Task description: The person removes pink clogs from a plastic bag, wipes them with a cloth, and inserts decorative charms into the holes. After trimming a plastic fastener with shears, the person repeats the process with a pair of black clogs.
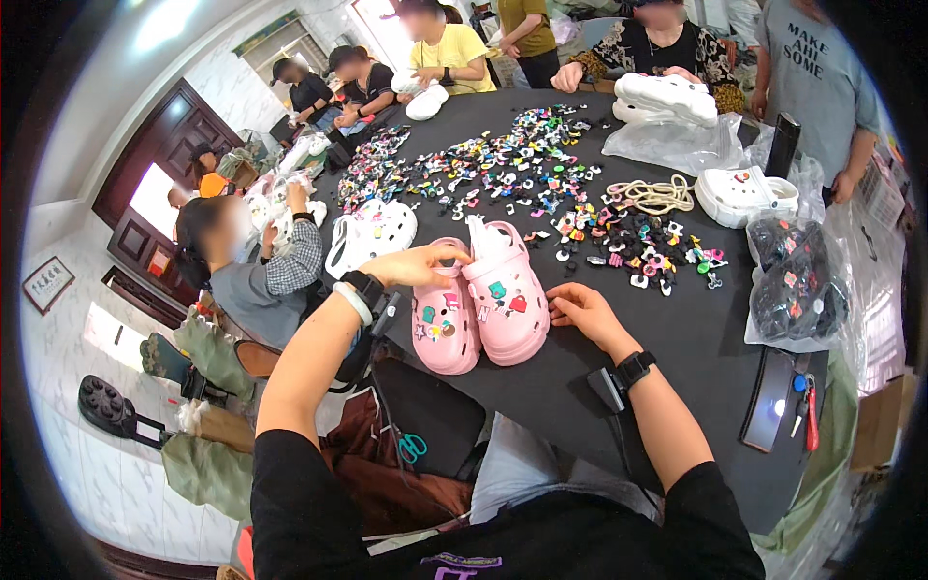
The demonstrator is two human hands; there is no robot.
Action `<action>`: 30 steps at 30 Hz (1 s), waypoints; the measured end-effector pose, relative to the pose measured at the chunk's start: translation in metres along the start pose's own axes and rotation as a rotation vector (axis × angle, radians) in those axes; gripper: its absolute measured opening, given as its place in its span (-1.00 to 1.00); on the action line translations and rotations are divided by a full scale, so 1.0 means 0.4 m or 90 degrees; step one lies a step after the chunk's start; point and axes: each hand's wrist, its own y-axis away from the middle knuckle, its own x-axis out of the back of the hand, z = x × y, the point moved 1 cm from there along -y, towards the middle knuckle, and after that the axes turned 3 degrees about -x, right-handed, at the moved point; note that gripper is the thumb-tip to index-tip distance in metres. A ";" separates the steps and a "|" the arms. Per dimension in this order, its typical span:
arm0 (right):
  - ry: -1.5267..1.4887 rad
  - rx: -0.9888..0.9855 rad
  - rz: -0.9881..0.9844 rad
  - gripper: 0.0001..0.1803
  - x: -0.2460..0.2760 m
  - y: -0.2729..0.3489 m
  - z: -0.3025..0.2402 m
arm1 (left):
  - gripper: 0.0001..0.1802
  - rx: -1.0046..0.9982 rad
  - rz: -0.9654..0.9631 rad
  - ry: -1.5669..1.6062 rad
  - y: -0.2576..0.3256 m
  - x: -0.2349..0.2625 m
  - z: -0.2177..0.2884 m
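Observation:
Two pink clogs stand side by side on the dark table in front of me, toes toward me, with small colourful shoe charms on their uppers. My left hand [422, 266] reaches over the back of the left pink clog [446, 329], its fingers closed at the heel opening. Something white shows in the opening of the right pink clog [507, 307]. Beside that clog's outer side is my right hand [585, 314], fingers apart and slightly bent, holding nothing. Whether its fingertips touch the clog I cannot tell. A white clog [387, 228] lies just beyond my left hand.
Loose shoe charms [522, 155] spread over the table [619, 406]. To the right are a bundle of cord [655, 196], a white clog [744, 197], bagged black clogs [795, 280], a phone [769, 398] and keys [801, 406]. Several people work around the table; teal scissors [412, 447] lie near my lap.

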 end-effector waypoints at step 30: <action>-0.015 0.010 -0.005 -0.76 -0.009 0.007 0.002 | -0.62 -0.031 0.639 1.205 0.114 -0.088 -0.133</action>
